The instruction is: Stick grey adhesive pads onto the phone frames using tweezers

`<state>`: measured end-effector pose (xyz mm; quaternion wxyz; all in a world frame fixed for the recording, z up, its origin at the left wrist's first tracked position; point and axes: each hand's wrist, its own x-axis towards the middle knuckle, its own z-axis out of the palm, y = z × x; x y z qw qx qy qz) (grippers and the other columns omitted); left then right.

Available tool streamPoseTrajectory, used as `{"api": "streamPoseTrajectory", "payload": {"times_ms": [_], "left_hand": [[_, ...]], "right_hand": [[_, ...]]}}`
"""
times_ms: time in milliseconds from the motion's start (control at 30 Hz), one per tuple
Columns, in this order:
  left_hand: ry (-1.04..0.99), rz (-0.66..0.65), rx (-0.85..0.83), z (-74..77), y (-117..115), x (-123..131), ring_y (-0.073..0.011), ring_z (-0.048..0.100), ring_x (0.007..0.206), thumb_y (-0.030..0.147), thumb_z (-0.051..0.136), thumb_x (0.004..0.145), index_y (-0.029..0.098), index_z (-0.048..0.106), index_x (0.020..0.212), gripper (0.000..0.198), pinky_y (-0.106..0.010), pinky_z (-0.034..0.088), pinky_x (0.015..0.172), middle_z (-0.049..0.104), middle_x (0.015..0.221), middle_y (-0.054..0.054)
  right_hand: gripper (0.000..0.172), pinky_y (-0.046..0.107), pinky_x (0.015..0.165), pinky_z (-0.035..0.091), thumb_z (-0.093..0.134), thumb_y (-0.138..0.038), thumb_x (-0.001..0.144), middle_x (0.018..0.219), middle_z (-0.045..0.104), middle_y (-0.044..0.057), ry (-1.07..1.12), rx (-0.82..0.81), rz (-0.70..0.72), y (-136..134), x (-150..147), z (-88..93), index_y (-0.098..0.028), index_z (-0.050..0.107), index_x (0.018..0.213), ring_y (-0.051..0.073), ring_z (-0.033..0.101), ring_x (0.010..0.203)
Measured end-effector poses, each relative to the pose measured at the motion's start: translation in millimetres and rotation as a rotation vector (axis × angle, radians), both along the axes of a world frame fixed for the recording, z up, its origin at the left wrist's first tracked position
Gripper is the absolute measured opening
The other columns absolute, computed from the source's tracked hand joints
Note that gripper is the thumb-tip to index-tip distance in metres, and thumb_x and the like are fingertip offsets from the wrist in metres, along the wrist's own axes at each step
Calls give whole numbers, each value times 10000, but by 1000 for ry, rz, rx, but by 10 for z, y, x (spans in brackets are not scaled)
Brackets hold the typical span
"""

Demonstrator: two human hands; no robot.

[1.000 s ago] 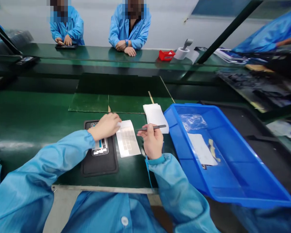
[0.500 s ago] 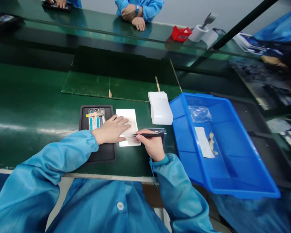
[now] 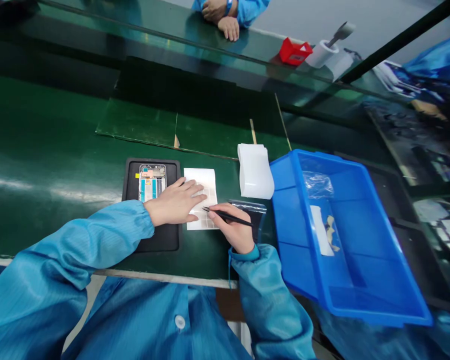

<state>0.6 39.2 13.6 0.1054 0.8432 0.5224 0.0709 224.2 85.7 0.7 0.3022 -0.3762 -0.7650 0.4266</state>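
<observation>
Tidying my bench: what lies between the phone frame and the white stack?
In the head view, a white label sheet, partly under the left hand.

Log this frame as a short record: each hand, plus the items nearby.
Left hand: flat on a white gridded sheet
Right hand: holds black tweezers, tip over the sheet
Nearby: phone frame on a black mat; white stack; blue plastic tray

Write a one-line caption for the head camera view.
The left hand presses a white label sheet while the right hand holds black tweezers.
</observation>
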Motion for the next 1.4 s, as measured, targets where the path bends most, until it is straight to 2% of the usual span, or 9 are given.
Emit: {"api": "streamPoseTrajectory", "payload": {"times_ms": [133,367,767,1033,1400], "left_hand": [[7,-7,-1,2,0,3,-343,383,1416,496,634,898,195,493,1441,637,-500,232,1173,433,1550,-119],[14,-18,2,47,7,13,-350,400,1393,489,646,893,174,507,1424,633,-509,251,1154,450,1529,-134],[34,-19,7,71,7,11,-343,410,1383,488,641,903,174,521,1411,610,-483,266,1142,463,1523,-120],[42,-23,-29,70,14,17,-361,374,1411,634,664,839,163,481,1447,790,-502,221,1168,433,1543,-135],[24,-23,9,53,16,19,-354,415,1365,599,704,819,165,515,1410,757,-476,245,1136,474,1506,-136]], "right_hand": [[128,395,821,602,768,-322,837,948,763,54,4,39,32,1,20,-18,-269,791,952,226,715,864],[141,370,723,616,787,-340,808,858,753,49,-37,13,11,-32,32,-30,-235,732,884,221,717,770],[134,362,731,612,778,-332,816,854,755,57,-57,46,37,-31,33,-23,-224,715,865,219,717,765],[87,360,749,613,779,-266,821,863,753,50,-45,48,73,-25,56,-45,-232,719,874,212,720,773],[86,358,753,611,784,-246,815,865,757,53,-31,47,84,-25,35,-8,-226,719,867,213,726,779]]}}
